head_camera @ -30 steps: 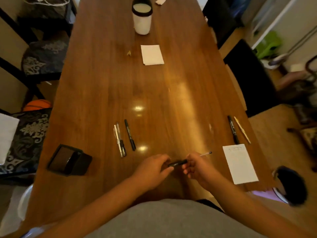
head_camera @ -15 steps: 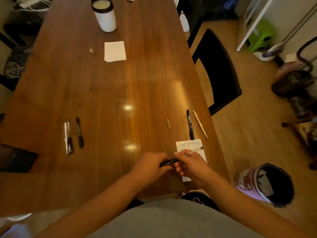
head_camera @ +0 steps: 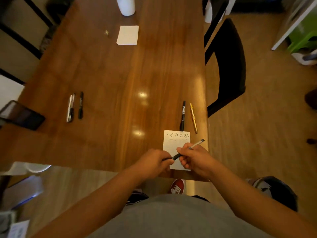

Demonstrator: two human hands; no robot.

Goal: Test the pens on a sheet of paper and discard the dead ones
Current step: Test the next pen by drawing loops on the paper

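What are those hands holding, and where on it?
One slim pen, held by both hands: the left hand pinches its dark end, the right hand grips the barrel around its middle.

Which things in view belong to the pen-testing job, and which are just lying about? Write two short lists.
Job: pen gripped by left hand and right hand, scribbled sheet, black marker, yellow pen, pens at left.
Lying about: blank paper, white cup, dark box, black chair.

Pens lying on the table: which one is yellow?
The yellow pen nearest the right edge of the table, just right of a black marker; the others are black or silver.
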